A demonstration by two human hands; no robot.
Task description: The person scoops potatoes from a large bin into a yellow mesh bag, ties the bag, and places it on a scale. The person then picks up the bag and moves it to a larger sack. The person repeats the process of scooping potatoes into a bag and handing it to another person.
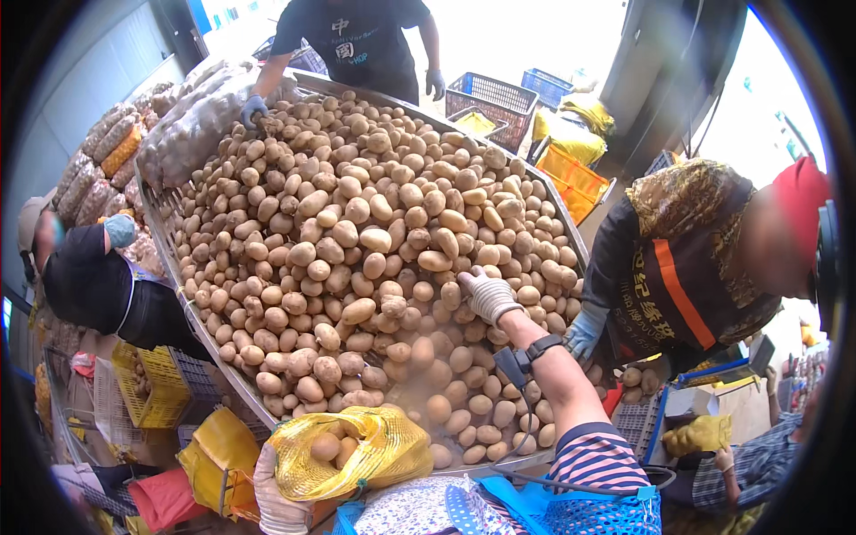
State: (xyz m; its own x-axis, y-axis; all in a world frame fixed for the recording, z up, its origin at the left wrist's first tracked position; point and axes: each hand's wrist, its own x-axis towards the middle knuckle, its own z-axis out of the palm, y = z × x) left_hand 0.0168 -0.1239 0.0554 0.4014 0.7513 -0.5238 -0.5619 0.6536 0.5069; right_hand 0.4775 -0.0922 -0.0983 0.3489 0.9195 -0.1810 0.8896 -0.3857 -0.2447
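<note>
A large heap of potatoes (348, 221) fills the metal-edged sorting table in front of me. My right hand (489, 294), in a pale knit glove with a striped cuff, reaches out over the heap. Its fingertips touch the potatoes there, but whether they grip one is hidden. At the near edge, my left hand (275, 491), also gloved, holds the rim of a yellow mesh bag (394, 441). The bag's mouth gapes, and several potatoes (326, 447) show inside it. Dust or a smear blurs the potatoes beyond the bag.
Across the table, a co-worker's gloved hand (254, 110) touches the heap beside filled clear sacks (194, 120). Another co-worker's blue glove (586, 331) is close to my right forearm. A third person stands left. Plastic crates (491, 107) and a yellow crate (150, 384) surround the table.
</note>
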